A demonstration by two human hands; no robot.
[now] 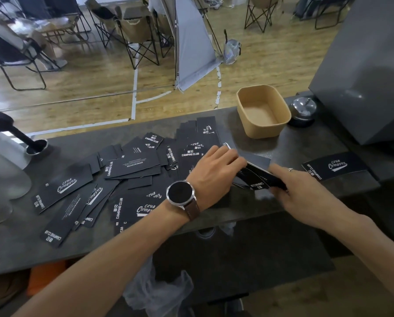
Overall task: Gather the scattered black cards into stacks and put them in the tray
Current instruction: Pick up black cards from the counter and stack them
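Several black cards with white "Camping Club" print lie scattered and overlapping across the dark counter. Between my hands is a small stack of black cards, tilted up on its edge. My left hand, with a watch on the wrist, grips the stack's left end. At the stack's right end, my right hand, wearing a ring, holds it with curled fingers. A tan paper tray stands empty at the back right. One lone card lies to the right of my hands.
A metal call bell sits right of the tray, beside a large grey box. A black tamper in a small cup stands at the far left, next to a white jug. The counter's near edge runs below my wrists.
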